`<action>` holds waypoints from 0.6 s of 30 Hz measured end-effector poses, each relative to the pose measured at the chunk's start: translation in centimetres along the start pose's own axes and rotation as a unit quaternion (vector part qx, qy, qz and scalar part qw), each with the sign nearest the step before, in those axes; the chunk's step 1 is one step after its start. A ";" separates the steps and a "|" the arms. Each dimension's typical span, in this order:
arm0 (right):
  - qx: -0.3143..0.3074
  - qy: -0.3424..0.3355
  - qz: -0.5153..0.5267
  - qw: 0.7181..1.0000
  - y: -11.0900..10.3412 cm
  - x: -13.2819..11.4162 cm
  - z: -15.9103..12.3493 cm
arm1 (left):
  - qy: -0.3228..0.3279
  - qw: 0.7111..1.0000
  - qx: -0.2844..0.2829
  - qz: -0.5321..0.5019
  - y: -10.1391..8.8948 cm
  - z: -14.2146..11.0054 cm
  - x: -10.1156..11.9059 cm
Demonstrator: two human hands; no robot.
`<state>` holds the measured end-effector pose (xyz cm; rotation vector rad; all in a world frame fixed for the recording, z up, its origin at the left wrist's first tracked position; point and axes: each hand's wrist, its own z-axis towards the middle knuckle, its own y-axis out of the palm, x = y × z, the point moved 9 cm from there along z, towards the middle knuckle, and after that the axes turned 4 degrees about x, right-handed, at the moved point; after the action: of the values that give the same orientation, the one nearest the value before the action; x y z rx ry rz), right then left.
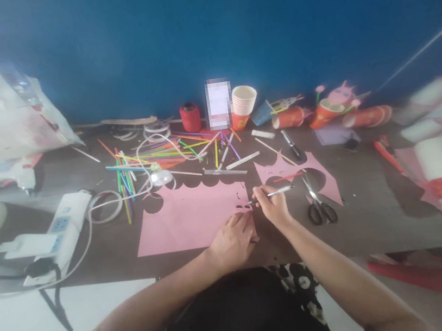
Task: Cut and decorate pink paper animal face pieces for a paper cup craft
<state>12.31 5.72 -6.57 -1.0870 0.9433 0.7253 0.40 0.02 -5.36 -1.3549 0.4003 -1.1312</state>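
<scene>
Head view: the right hand (272,210) held a pen (278,191) at the three o'clock edge of a pink sheet (187,219).
From the right fingers, closed around the pen, the sheet lay toward nine o'clock on the bench (361,228), its long axis running nine to three. The pen's tip pointed near nine, just beside dark marks (243,206); contact could not be told. At seven from the tip, the left hand (234,240) rested on the sheet's four o'clock corner, any grip hidden.
</scene>
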 end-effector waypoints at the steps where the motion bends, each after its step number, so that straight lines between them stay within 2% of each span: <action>1: 0.005 -0.003 -0.003 1.000 0.0 0.1 -0.1 | 0.001 1.000 -0.001 0.000 -0.1 0.1 0.1; 18: -0.036 -0.036 -0.051 0.997 0.9 -0.5 -0.1 | 0.000 1.000 -0.014 0.000 -0.2 0.2 0.1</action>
<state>11.31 5.86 -6.53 -1.1573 0.8000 0.7142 0.55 0.10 -5.08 -1.3795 0.4173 -1.1280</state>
